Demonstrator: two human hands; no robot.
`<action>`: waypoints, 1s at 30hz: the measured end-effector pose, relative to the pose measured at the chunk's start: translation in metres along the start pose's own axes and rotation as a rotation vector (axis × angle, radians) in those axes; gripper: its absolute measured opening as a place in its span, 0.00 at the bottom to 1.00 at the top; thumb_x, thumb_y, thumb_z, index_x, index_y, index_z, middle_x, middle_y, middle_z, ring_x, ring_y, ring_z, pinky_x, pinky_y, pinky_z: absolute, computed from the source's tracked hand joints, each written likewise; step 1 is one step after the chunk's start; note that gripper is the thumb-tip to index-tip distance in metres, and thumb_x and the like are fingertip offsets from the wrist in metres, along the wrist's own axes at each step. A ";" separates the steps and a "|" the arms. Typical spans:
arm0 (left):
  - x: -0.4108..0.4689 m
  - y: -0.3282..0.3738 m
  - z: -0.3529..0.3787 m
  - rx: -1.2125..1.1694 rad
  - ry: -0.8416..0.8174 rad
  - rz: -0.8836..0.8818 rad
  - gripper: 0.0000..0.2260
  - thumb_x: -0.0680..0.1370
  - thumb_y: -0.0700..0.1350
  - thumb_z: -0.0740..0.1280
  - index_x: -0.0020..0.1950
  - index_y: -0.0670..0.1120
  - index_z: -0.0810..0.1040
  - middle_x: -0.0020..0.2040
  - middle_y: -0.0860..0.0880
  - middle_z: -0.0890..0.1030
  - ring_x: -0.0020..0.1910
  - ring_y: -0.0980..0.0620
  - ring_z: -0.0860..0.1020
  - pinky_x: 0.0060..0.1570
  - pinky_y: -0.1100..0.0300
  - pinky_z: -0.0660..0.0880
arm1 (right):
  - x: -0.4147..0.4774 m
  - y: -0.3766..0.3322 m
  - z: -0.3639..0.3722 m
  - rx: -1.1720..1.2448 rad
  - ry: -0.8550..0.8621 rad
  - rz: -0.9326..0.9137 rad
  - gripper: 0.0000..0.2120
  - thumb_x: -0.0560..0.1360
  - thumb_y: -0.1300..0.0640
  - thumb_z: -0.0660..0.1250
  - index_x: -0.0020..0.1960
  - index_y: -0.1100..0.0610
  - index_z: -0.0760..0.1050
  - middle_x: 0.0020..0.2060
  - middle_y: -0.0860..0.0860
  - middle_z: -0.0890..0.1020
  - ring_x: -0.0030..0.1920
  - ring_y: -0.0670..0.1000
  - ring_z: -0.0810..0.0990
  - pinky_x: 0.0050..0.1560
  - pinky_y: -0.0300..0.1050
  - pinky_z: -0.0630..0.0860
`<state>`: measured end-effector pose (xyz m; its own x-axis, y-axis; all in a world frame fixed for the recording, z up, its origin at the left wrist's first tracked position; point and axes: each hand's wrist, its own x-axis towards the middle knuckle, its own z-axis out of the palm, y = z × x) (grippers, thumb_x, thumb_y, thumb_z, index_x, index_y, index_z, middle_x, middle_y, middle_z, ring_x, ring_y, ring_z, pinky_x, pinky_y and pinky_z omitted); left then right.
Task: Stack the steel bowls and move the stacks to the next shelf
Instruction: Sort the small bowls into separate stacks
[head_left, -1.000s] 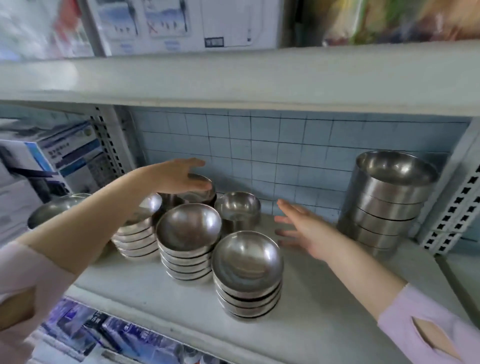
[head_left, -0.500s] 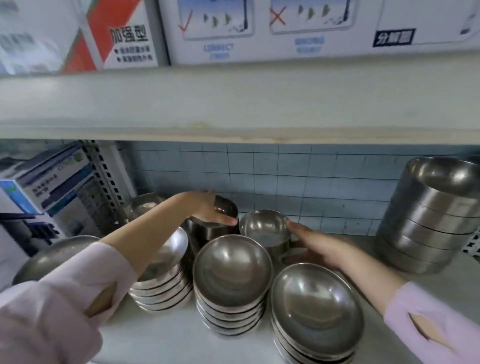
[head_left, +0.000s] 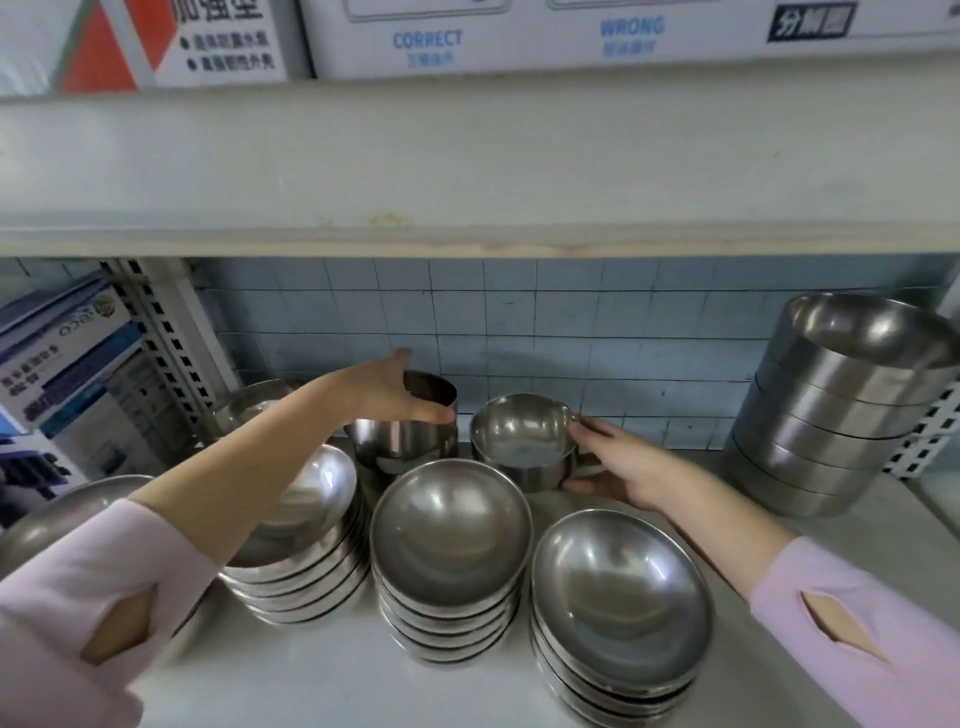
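Both hands are at the back row of the shelf (head_left: 857, 525), behind three stacks of shallow steel bowls. The left hand (head_left: 395, 395) wraps its fingers over the rim of the deep dark bowl (head_left: 402, 436), and the right hand (head_left: 618, 467) cups the side of the small steel bowl (head_left: 519, 436), thumb at the rim. Thin polished steel: light, rigid, probably slick (rims give the surest hold). They should nest easily, though they'll likely clatter.

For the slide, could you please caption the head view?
Left hand and right hand each grip a small steel bowl behind three bowl stacks on the shelf.
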<state>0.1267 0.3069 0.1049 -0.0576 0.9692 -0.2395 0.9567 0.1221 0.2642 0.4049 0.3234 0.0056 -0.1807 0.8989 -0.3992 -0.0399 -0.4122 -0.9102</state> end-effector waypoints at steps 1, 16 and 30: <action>-0.004 0.003 -0.003 0.006 0.019 0.010 0.55 0.60 0.74 0.70 0.79 0.55 0.49 0.77 0.46 0.60 0.73 0.43 0.64 0.70 0.47 0.64 | -0.005 -0.005 -0.004 0.030 0.002 -0.008 0.12 0.82 0.54 0.64 0.64 0.54 0.75 0.56 0.59 0.79 0.47 0.58 0.82 0.42 0.51 0.83; -0.099 0.150 -0.002 -0.240 0.300 0.244 0.52 0.59 0.72 0.71 0.77 0.57 0.55 0.70 0.50 0.71 0.61 0.49 0.73 0.59 0.54 0.70 | -0.136 -0.036 -0.135 0.215 0.046 -0.129 0.12 0.82 0.53 0.64 0.63 0.54 0.75 0.44 0.57 0.81 0.46 0.55 0.82 0.41 0.49 0.85; -0.177 0.304 0.111 -0.243 0.197 0.435 0.41 0.65 0.64 0.74 0.74 0.59 0.61 0.60 0.59 0.72 0.55 0.58 0.71 0.55 0.65 0.64 | -0.215 0.054 -0.288 -0.103 0.045 -0.020 0.11 0.82 0.52 0.61 0.63 0.44 0.73 0.54 0.57 0.82 0.48 0.58 0.81 0.44 0.46 0.84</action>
<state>0.4588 0.1487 0.1243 0.2552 0.9602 0.1140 0.8115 -0.2767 0.5146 0.7243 0.1507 0.0110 -0.1363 0.9134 -0.3836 0.0585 -0.3791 -0.9235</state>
